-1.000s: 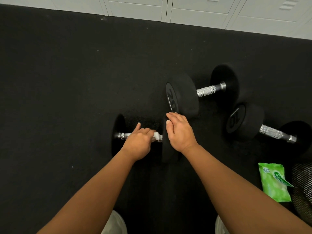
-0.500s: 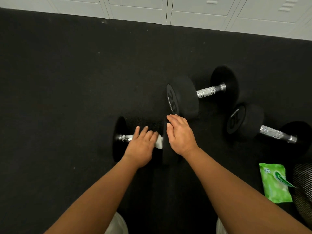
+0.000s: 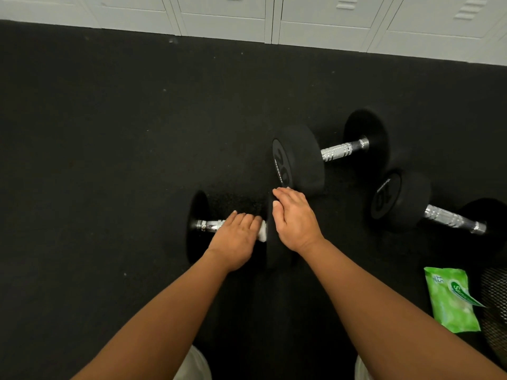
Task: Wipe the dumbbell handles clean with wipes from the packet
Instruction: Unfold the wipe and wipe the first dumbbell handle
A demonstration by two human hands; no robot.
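Observation:
Three black dumbbells lie on the dark floor. On the nearest dumbbell (image 3: pixel 198 215), my left hand (image 3: pixel 236 239) presses a white wipe (image 3: pixel 262 231) onto the chrome handle (image 3: pixel 210 225), fingers wrapped over it. The wipe peeks out at the handle's right end. My right hand (image 3: pixel 295 219) lies flat on that dumbbell's right head, fingers together, holding nothing. A second dumbbell (image 3: pixel 299 157) lies beyond it and a third dumbbell (image 3: pixel 403 201) to the right. The green wipes packet (image 3: pixel 450 300) lies on the floor at the right.
White lockers (image 3: pixel 274 20) line the far edge of the black rubber floor (image 3: pixel 109 133). A dark mesh object (image 3: pixel 495 305) sits at the right edge beside the packet. My knees in light trousers (image 3: pixel 192 366) show at the bottom.
My left hand has gone from a tight curl around the handle to flatter fingers over it, sliding slightly right with the wipe. My right hand stays on the dumbbell head.

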